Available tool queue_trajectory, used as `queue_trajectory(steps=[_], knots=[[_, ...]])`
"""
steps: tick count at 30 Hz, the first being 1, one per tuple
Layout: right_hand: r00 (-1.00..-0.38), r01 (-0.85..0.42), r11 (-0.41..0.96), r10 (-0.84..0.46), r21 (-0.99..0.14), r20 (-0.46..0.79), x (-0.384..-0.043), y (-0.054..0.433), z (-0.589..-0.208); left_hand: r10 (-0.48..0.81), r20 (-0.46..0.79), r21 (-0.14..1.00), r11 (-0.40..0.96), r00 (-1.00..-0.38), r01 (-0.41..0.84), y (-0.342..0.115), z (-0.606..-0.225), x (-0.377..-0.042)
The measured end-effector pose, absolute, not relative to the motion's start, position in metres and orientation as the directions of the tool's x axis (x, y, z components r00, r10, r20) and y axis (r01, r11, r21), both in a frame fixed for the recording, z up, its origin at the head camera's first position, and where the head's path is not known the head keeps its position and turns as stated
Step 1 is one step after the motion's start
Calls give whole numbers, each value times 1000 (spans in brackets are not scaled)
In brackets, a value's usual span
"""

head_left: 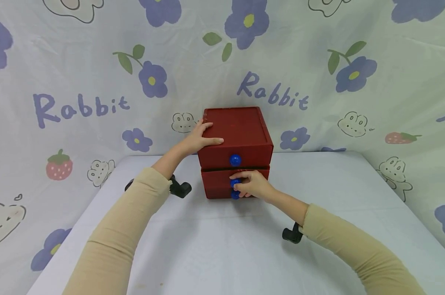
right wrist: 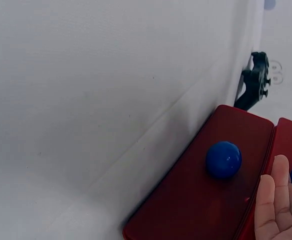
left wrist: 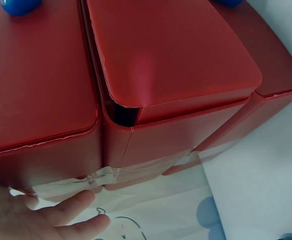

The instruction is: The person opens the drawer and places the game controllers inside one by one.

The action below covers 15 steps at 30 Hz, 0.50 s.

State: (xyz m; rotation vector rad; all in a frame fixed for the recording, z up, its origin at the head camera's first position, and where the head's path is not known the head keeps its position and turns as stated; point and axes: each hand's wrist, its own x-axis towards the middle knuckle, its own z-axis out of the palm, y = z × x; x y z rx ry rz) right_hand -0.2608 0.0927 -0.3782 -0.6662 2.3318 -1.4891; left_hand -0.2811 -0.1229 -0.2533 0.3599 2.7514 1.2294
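Note:
A dark red chest (head_left: 237, 127) of stacked drawers with round blue knobs stands on the white table. My left hand (head_left: 201, 138) rests on its top at the left edge, fingers spread; part of this hand (left wrist: 46, 217) shows in the left wrist view. My right hand (head_left: 255, 184) is at the front, thumb and index finger pinching the middle blue knob (head_left: 235, 182). The middle drawer (left wrist: 171, 55) stands slightly out from the chest in the left wrist view. Below it, the bottom drawer's knob (right wrist: 223, 160) is free of the fingers.
The white tabletop (head_left: 222, 254) spreads around the chest. Behind it hangs a patterned cloth (head_left: 192, 53) with flowers and rabbits. Black wrist mounts are on both forearms, one at the left wrist (head_left: 181, 188) and one at the right wrist (head_left: 292, 234).

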Motion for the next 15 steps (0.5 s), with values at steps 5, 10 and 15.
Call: queue_trajectory(steps=[5, 10, 15], knots=[[-857, -207, 368, -514, -906, -13, -261, 92, -377, 257, 9, 731, 658, -966, 182, -129, -267, -297], [-862, -199, 372, -507, -907, -19, -263, 91, -377, 262, -3, 750, 638, -965, 171, -121, -250, -277], [-864, -192, 375, -504, -907, -26, -263, 91, -376, 251, -2, 746, 645, -968, 166, -126, -258, -287]])
